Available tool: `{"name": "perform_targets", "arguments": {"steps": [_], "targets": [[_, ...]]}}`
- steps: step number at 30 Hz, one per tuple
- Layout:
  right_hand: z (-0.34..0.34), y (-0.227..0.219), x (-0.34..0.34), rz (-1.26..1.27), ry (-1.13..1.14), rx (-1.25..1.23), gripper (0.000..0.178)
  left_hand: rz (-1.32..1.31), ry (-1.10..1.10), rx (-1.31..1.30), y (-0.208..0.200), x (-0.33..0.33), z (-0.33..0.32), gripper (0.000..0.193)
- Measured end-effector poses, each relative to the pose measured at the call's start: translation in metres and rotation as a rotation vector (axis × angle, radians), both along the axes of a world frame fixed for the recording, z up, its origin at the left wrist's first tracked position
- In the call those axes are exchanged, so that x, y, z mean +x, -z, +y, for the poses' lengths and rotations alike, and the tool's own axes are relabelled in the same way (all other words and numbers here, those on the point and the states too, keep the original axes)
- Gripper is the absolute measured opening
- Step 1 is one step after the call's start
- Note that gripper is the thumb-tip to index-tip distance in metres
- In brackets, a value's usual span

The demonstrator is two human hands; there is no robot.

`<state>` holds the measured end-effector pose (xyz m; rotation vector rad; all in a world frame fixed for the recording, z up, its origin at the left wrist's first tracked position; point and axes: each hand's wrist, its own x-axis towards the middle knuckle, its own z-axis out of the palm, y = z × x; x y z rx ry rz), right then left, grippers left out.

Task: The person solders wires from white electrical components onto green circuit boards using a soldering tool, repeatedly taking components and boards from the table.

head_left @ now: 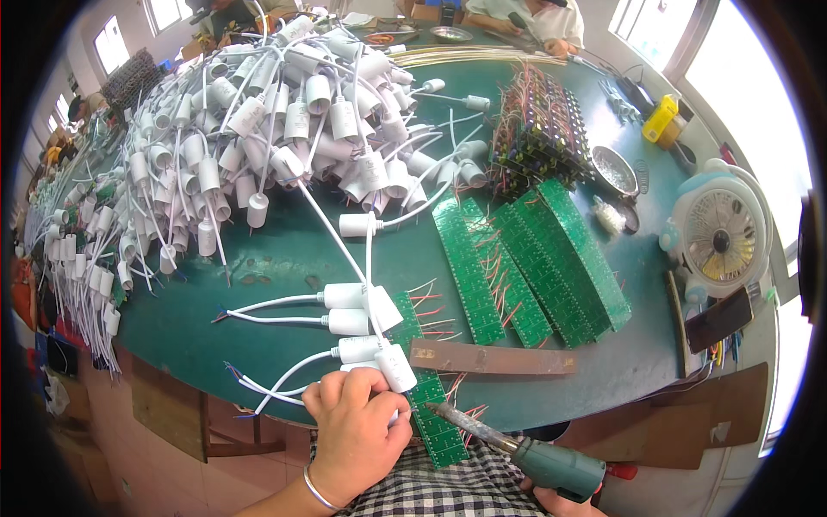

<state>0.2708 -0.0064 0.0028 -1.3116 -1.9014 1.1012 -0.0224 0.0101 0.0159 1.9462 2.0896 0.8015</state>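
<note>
My left hand (360, 431) is closed, its fingers curled round a white lamp holder (394, 418) that mostly hides behind them. Just above the fingertips, another corded white lamp holder (396, 369) leans over a long green circuit board strip (441, 435). Several more lie in a row to the left, their stripped cord ends pointing left. My right hand (551, 500), at the lower edge, grips a soldering iron (556, 470) by its green body. The iron's dark tip (433, 407) reaches the strip beside my left hand. Whether it touches the strip I cannot tell.
A brown bar (491, 357) lies across the strip. Beyond are green board panels (551, 267) with red wires, and a stack of wired boards (541, 121). A large heap of white lamp holders (284, 112) fills the left. A fan (722, 228) stands right; another person (534, 26) works opposite.
</note>
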Motion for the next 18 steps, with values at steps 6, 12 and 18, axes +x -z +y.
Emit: {"name": "perform_targets", "arguments": {"steps": [6, 12, 18], "targets": [[0.002, -0.01, -0.007, 0.024, 0.015, -0.083, 0.032, 0.009, 0.019, -0.014, -0.001, -0.003, 0.001, 0.011], [0.008, -0.023, -0.018, 0.102, 0.052, -0.195, 0.032, 0.005, 0.02, -0.026, -0.001, -0.004, 0.001, 0.011], [0.006, -0.018, -0.014, 0.052, 0.026, -0.125, 0.032, -0.001, 0.029, -0.027, -0.003, -0.004, 0.001, 0.011]]}}
